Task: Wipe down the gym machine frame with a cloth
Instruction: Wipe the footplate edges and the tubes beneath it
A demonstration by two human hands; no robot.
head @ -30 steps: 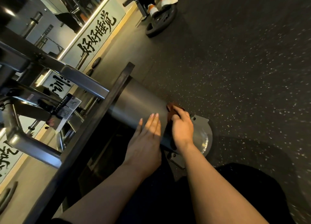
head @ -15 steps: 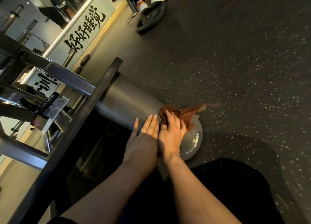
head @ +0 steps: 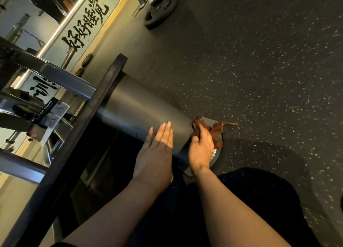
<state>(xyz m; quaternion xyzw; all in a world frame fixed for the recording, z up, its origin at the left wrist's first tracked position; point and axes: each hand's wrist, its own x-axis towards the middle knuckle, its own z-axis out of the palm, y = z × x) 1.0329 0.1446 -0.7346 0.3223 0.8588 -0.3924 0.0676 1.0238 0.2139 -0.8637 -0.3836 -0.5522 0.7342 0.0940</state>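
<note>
Right hand (head: 201, 144) grips the brown cloth (head: 213, 130), bunched at the foot of the grey post (head: 144, 113) where it meets the base plate (head: 216, 159). Left hand (head: 157, 150) lies flat, fingers straight, on the post. Judging by this, only the foot is being wiped; the upper frame (head: 68, 79) looks left to do. No containers in sight.

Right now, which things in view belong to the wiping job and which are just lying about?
In use: brown cloth, gripped by right hand; grey frame tube, left hand flat on it.
Lying about: weight plate, placard, wall sign.
</note>
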